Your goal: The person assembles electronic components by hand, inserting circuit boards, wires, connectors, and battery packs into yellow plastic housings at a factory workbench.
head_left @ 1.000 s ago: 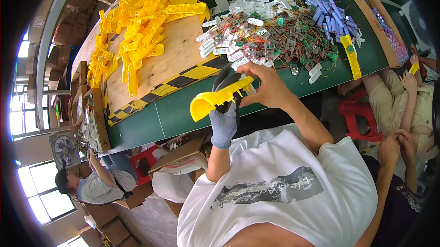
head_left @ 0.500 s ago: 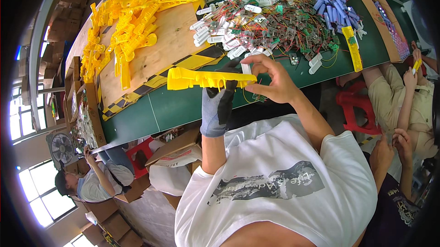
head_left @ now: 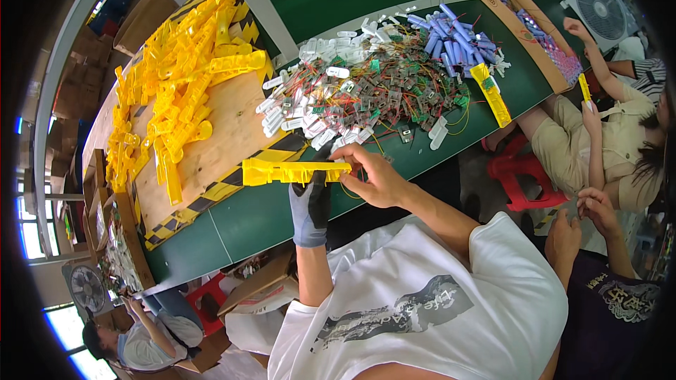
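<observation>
My left hand (head_left: 311, 204), in a grey and black glove, grips a long yellow plastic shell (head_left: 278, 173) from below, its ribbed side facing me. At the shell's right end, my bare right hand (head_left: 380, 179) closes thumb and fingers around the tip. A thin yellow wire loops below that end, close to the right thumb. What lies between the right fingertips and the shell is hidden. Just beyond my hands spreads a heap of small circuit boards with red and yellow wires (head_left: 394, 98), mixed with white plastic pieces (head_left: 273, 124).
Yellow shells (head_left: 184, 109) are piled on a wooden board (head_left: 232, 102) edged with striped tape. Purple cylindrical cells (head_left: 454, 38) lie beyond the boards, near another yellow shell (head_left: 491, 95) and a cardboard box (head_left: 528, 42). Co-workers sit at right and lower left; a red stool (head_left: 517, 176) stands right.
My view has shifted, so the table sits lower and further left. The white piece that was between my right fingers no longer shows; that hand has closed onto the shell's end.
</observation>
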Demonstrator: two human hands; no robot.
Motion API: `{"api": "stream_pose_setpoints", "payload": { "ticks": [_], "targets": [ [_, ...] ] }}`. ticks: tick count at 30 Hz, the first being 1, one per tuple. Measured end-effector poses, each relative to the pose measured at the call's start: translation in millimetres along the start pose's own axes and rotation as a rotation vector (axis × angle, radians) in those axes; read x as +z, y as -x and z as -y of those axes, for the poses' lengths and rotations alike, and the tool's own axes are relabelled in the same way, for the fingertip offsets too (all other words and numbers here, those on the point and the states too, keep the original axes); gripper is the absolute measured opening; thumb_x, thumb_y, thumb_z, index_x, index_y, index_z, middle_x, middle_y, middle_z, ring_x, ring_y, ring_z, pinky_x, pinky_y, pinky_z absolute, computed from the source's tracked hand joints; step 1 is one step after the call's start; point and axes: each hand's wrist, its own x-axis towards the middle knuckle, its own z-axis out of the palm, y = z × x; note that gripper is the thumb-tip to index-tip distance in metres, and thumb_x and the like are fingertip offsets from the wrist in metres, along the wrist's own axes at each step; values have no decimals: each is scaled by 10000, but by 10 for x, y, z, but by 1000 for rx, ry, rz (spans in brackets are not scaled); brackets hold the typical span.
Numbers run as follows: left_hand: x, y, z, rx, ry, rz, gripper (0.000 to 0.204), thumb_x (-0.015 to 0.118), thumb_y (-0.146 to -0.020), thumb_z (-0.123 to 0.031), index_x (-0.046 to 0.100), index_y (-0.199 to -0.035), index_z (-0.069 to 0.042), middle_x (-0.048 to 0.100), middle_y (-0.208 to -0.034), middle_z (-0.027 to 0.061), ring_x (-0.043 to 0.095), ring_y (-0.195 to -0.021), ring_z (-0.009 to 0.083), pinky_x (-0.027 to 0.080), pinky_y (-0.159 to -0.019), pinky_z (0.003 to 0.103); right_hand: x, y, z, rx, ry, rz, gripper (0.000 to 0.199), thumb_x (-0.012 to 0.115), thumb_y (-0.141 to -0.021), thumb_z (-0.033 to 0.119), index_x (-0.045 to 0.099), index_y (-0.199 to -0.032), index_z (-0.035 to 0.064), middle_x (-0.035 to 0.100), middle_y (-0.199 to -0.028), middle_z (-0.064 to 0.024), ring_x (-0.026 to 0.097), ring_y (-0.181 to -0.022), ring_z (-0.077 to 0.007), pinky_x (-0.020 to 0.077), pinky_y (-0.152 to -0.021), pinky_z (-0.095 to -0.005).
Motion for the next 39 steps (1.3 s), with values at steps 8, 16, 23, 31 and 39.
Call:
{"api": "stream_pose_setpoints", "payload": {
  "ticks": [8,16,23,31,39],
  "targets": [
    [-330,56,-78,256,-159,-208,320,612,-810,74,521,-1112,22,605,-984,77,603,-898,155,493,-825,292,-1023,-417,218,-130,1066,-150,906,790,-627,300,322,-1403,310,258,-1443,-204,298,-1288,-424,304,-1004,-572],
    [-673,170,126,270,-256,-319,435,577,-747,161,489,-1161,62,610,-1040,123,634,-939,215,517,-866,332,-904,-1000,-205,-61,1217,211,860,817,-565,334,429,-1319,192,510,-1266,-69,449,-1173,-300,430,-896,-486],
    [-527,197,259,295,-318,-256,477,627,-734,141,484,-1177,37,605,-1053,81,592,-965,154,476,-879,292,-899,-1057,-33,-131,1017,-8,509,769,-620,202,584,-1079,84,638,-987,-146,620,-902,-316,502,-737,-405],
    [-617,333,251,303,-248,-290,459,631,-735,143,488,-1153,21,597,-1058,81,600,-955,157,477,-888,301,-835,-1352,811,-48,651,-63,342,676,-675,83,601,-995,-12,643,-829,-88,576,-706,-135,453,-695,-270],
    [-813,426,179,469,-247,-568,463,608,-753,145,475,-1183,36,587,-1084,91,587,-988,164,451,-889,285,-120,-1934,1491,-510,487,1,348,696,-710,92,603,-1025,-21,655,-843,-58,558,-741,-79,467,-706,-256]
  ]
}}
